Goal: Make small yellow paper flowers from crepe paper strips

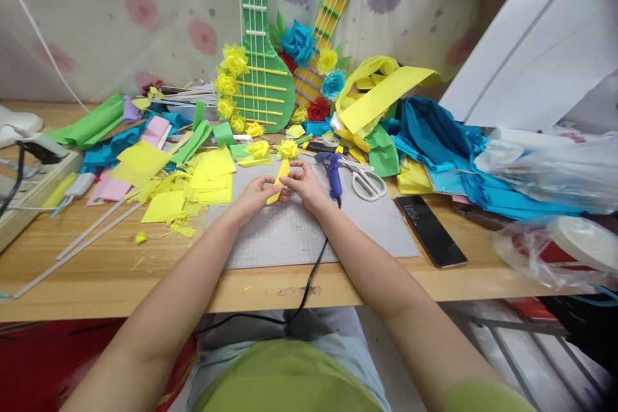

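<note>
Between my two hands is a folded strip of yellow crepe paper (279, 183), held upright at a slant above a grey cutting mat (270, 238). My left hand (258, 196) pinches its lower left side. The fingers of my right hand (305, 183) close on its right edge; some fingertips are hidden behind the paper. Just right of my right hand lies a blue glue gun (332, 174), its black cord running down across the mat. White-handled scissors (367, 183) rest beside it. Finished yellow paper flowers (288, 149) sit just beyond my hands.
Yellow paper squares (212, 174) and scraps are piled on the left, near thin sticks (91, 232). A green paper guitar (265, 87) and a yellow one (333, 6) lean at the back. A phone (430, 232) and blue paper (434, 132) lie right.
</note>
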`<move>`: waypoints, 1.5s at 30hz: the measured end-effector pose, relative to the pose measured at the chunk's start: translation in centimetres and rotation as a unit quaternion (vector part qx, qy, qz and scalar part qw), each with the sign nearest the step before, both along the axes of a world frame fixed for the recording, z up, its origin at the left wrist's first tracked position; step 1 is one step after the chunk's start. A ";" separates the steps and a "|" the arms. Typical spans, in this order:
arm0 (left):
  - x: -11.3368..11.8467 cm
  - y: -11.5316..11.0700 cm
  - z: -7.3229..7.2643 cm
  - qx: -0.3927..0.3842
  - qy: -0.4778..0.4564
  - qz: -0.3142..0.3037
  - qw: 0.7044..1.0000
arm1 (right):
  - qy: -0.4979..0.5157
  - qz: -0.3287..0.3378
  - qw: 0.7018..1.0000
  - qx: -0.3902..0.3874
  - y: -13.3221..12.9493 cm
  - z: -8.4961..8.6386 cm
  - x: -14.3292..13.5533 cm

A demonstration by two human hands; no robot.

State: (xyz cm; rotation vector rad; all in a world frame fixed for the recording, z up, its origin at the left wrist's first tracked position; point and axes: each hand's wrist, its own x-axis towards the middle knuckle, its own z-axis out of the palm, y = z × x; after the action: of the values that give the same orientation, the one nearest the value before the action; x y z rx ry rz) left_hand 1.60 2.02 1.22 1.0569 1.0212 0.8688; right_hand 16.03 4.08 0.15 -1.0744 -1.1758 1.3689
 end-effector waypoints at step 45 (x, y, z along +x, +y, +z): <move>-0.5 1.3 0.2 -0.126 -0.255 0.050 0.957 | -0.859 0.209 0.457 0.093 14.1 7.2 11.5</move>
State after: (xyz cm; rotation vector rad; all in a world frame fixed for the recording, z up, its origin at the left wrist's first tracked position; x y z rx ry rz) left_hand 1.07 3.28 1.47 0.5255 0.7243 0.9968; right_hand 27.56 18.22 7.36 -2.0662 -3.0368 -0.2441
